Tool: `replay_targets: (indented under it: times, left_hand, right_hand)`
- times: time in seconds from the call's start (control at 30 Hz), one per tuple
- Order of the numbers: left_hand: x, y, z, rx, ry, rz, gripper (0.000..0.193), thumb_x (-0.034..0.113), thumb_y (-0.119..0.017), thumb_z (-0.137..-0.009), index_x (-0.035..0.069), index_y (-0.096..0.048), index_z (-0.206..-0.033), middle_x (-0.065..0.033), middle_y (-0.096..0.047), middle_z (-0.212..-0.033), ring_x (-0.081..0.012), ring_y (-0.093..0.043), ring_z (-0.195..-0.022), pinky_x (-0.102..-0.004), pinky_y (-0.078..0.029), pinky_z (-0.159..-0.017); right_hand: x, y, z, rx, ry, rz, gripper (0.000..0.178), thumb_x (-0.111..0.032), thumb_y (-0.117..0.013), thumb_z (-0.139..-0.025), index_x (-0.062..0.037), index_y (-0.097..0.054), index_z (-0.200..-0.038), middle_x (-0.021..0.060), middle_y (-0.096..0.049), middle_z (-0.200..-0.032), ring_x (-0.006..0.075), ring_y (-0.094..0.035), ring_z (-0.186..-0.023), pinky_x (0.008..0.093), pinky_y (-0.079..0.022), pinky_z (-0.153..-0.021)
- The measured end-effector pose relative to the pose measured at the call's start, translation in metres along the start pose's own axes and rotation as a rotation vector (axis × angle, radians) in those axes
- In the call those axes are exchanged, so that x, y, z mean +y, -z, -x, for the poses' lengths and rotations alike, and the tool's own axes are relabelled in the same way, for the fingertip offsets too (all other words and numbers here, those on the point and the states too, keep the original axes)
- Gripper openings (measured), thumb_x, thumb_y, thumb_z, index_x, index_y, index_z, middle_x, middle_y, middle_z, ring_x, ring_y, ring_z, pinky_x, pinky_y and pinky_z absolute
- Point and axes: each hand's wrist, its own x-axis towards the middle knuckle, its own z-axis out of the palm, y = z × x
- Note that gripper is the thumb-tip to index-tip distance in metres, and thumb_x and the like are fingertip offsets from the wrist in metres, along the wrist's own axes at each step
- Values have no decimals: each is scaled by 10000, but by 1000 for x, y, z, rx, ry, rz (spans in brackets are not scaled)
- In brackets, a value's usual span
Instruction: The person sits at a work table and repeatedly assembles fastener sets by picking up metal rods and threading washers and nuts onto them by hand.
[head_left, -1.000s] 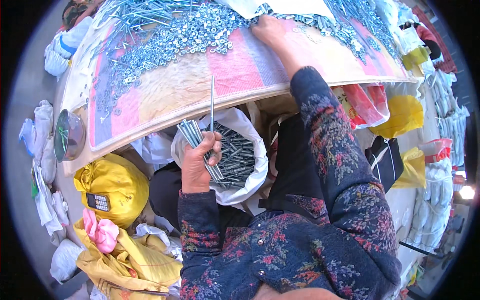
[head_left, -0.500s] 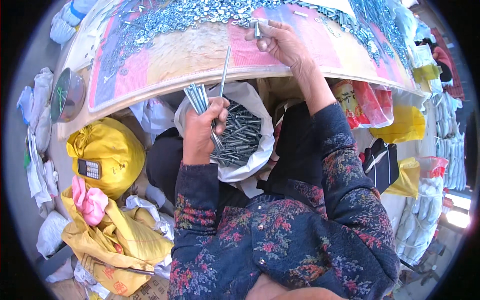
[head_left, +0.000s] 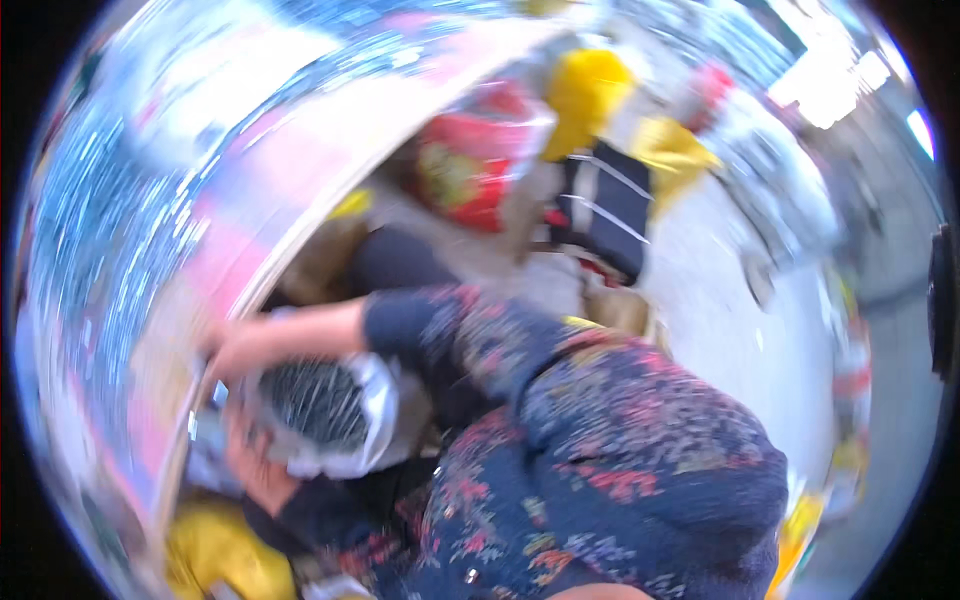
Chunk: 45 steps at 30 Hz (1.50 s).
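The right hand (head_left: 235,352) has come close to the left hand (head_left: 254,462), pairing the grips; sack (head_left: 378,405) just right of them. Through blur, I can't tell whether either is closed.

Bright but smeared — your view blurs widely.
White light (head_left: 825,90) glares upper right; your worktop (head_left: 330,150) streaks — black rounds the corners.

Beyond the table, a red bag (head_left: 478,170) lies near a yellow bag (head_left: 588,98).
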Motion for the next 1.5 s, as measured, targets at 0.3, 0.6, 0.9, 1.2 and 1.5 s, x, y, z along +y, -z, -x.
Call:
replay_targets:
  times: [0.3, 0.6, 0.9, 1.2, 1.5]
  left_hand:
    - [10, -25, 9, -18, 352, 538, 413, 195, -563, -883, -34, -490, -1219, -114, -539, -1063, -189, -543, -896, -285, -433, -775]
    - [33, -32, 36, -231, 198, 532, 226, 203, -562, -949, -3, -507, -1024, -63, -519, -814, -122, -470, -633, -212, -363, -528]
    - [32, -15, 47, -52, -525, -516, 252, 18, -544, -838, 39, -627, -1074, -92, -605, -996, -217, -583, -927, -297, -447, -767]
    - [29, 11, 37, 227, 163, 818, 213, 168, -630, -877, 13, -604, -1021, -30, -603, -739, -55, -470, -495, -173, -303, -399]
    - [24, 57, -4, 452, 57, 1098, 245, 182, -614, -905, 54, -566, -1108, -36, -598, -761, -71, -452, -431, -183, -358, -399]
  right_hand:
    - [-27, -12, 105, 238, 96, -233, 242, -151, -722, -587, 42, -685, -728, 101, -640, -603, 166, -590, -558, 343, -454, -513]
    - [-47, -19, 98, 575, 156, -107, 284, -183, -673, -627, 77, -559, -651, 147, -410, -499, 143, -452, -485, 350, -401, -481]
    - [-35, -27, 65, 423, 214, -53, 252, -183, -705, -752, 24, -671, -893, 61, -638, -705, 149, -583, -689, 350, -499, -674]
    - [-64, -53, -5, -9, 58, -30, 309, -276, -619, -899, 25, -658, -845, 35, -625, -699, 86, -557, -656, 258, -451, -597]
    - [-32, -103, -171, 192, 769, 652, 225, -242, -566, -894, -55, -666, -971, 95, -659, -903, 271, -643, -858, 382, -497, -736]
